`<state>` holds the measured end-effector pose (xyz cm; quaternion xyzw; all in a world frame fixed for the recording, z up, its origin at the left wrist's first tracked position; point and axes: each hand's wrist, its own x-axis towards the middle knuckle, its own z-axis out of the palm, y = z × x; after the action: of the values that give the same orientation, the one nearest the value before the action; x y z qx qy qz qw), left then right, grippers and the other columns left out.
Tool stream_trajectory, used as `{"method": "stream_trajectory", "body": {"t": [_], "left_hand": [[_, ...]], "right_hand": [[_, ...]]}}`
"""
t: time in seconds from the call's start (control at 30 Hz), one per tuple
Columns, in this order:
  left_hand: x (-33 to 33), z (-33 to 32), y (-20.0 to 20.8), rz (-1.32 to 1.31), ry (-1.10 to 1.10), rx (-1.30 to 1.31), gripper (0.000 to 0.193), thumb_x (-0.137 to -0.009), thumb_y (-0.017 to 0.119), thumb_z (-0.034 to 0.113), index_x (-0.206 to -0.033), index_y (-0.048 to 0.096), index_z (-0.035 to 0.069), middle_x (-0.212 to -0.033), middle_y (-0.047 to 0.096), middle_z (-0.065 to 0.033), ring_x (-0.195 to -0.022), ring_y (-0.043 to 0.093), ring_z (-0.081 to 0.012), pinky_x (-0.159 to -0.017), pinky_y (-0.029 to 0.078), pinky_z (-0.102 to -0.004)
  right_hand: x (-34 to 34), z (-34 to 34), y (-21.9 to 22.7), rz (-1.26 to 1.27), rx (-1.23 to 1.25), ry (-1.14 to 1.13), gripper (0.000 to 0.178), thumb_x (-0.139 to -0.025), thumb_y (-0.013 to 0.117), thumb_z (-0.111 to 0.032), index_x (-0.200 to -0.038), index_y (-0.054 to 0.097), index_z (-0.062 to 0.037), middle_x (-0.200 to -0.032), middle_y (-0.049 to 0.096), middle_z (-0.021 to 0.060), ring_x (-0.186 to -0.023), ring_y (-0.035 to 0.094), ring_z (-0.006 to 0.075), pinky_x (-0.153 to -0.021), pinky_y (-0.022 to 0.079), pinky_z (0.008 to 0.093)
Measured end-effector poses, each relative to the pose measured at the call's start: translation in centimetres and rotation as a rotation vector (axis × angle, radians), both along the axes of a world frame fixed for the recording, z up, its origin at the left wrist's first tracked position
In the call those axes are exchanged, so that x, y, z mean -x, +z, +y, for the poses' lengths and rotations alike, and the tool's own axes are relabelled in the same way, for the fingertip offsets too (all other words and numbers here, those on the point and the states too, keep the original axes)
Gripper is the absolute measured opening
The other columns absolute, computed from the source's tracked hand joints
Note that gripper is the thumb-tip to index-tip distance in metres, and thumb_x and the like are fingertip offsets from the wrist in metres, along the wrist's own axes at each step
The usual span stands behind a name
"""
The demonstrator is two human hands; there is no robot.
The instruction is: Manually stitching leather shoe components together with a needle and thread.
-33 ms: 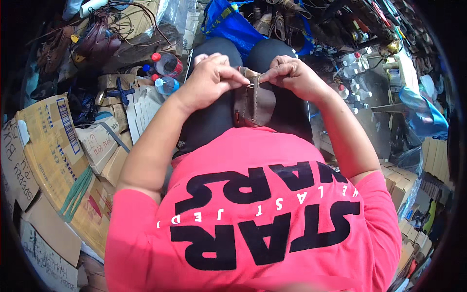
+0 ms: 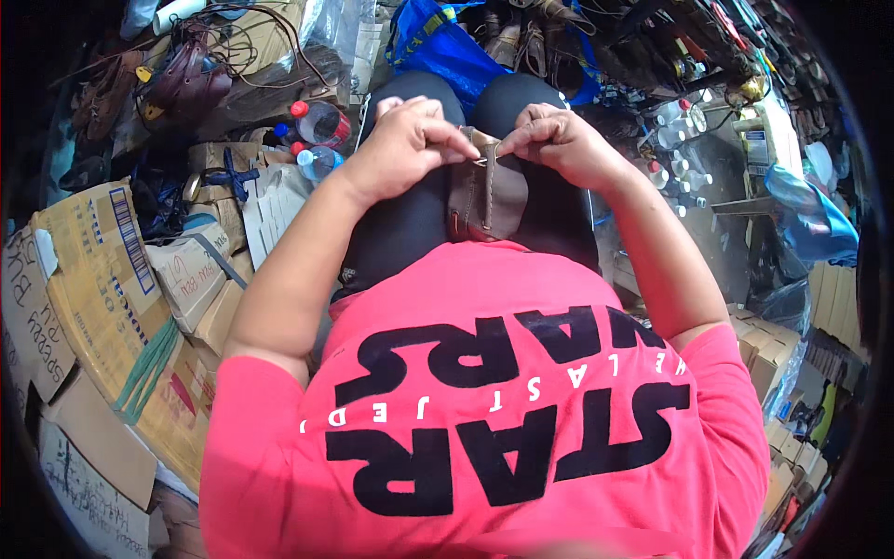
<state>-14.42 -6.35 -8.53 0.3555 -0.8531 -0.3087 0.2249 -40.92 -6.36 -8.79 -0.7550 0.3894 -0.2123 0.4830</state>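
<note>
A brown leather piece (image 2: 486, 200) with a stitched seam lies on my lap over black trousers. My left hand (image 2: 405, 144) pinches its top edge from the left, fingers closed on the leather. Pinching the same edge from the right, my right hand (image 2: 559, 144) seems to hold a thin needle-like thing at the seam; it is too small to be sure. The two hands almost touch above the leather. My pink shirt with black lettering fills the lower part of the view.
Cardboard boxes (image 2: 93, 270) are stacked at my left. Plastic bottles with red caps (image 2: 317, 121) stand by my left knee. A blue bag (image 2: 438, 47) and shoes lie ahead. Small white bottles (image 2: 670, 140), a blue plastic bag (image 2: 810, 214) and more boxes (image 2: 764, 354) crowd the right.
</note>
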Motion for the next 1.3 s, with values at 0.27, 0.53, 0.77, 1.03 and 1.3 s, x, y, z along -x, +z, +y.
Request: {"method": "stream_trajectory", "body": {"t": [0.27, 0.53, 0.77, 1.03, 1.3], "left_hand": [[-0.4, 2.1, 0.6, -0.018, 0.047, 0.109, 0.021, -0.078, 0.071, 0.014, -0.098, 0.076, 0.021, -0.077, 0.052, 0.0016, -0.085, 0.052, -0.0182, -0.084, 0.034, -0.0346], [1.2, 2.8, 1.1, 0.101, 0.209, 0.024, 0.015, -0.073, 0.076, 0.013, -0.087, 0.072, 0.012, -0.08, 0.063, -0.0018, -0.084, 0.057, -0.0203, -0.082, 0.04, -0.0357], [0.9, 4.0, 0.5, 0.021, 0.347, 0.186, 0.014, -0.071, 0.078, 0.016, -0.076, 0.067, 0.009, -0.079, 0.062, -0.0016, -0.085, 0.057, -0.0213, -0.079, 0.04, -0.0366], [2.6, 5.2, -0.4, -0.048, 0.446, 0.18, 0.014, -0.074, 0.075, 0.02, -0.072, 0.063, 0.013, -0.08, 0.061, -0.0002, -0.094, 0.056, -0.0212, -0.086, 0.032, -0.0392], [3.2, 4.9, -0.7, -0.005, 0.449, 0.196, 0.015, -0.075, 0.073, 0.019, -0.073, 0.06, 0.012, -0.081, 0.061, -0.0008, -0.092, 0.057, -0.022, -0.085, 0.034, -0.0379]], "right_hand": [[0.9, 0.7, 0.9, 0.065, 0.07, 0.029, 0.029, -0.081, 0.068, -0.001, -0.105, 0.075, -0.0155, -0.08, 0.06, 0.0029, -0.08, 0.055, 0.0165, -0.077, 0.046, 0.0281], [0.2, 1.5, 1.3, 0.08, 0.11, -0.042, 0.026, -0.079, 0.074, -0.009, -0.104, 0.074, -0.015, -0.076, 0.063, 0.0043, -0.08, 0.059, 0.0183, -0.076, 0.048, 0.0318], [1.0, 1.6, 0.7, 0.045, 0.138, -0.211, 0.012, -0.075, 0.079, -0.013, -0.081, 0.071, -0.0057, -0.078, 0.064, 0.0048, -0.079, 0.059, 0.0171, -0.072, 0.047, 0.0305], [-0.1, 2.1, -1.0, 0.099, 0.216, -0.232, 0.015, -0.074, 0.079, -0.021, -0.076, 0.07, -0.0095, -0.077, 0.066, 0.0018, -0.082, 0.056, 0.0204, -0.079, 0.042, 0.0345], [-1.5, 2.6, -1.2, 0.166, 0.319, -0.265, 0.017, -0.075, 0.078, -0.028, -0.074, 0.071, -0.0136, -0.076, 0.067, -0.0011, -0.085, 0.055, 0.0203, -0.081, 0.04, 0.0356]]}}
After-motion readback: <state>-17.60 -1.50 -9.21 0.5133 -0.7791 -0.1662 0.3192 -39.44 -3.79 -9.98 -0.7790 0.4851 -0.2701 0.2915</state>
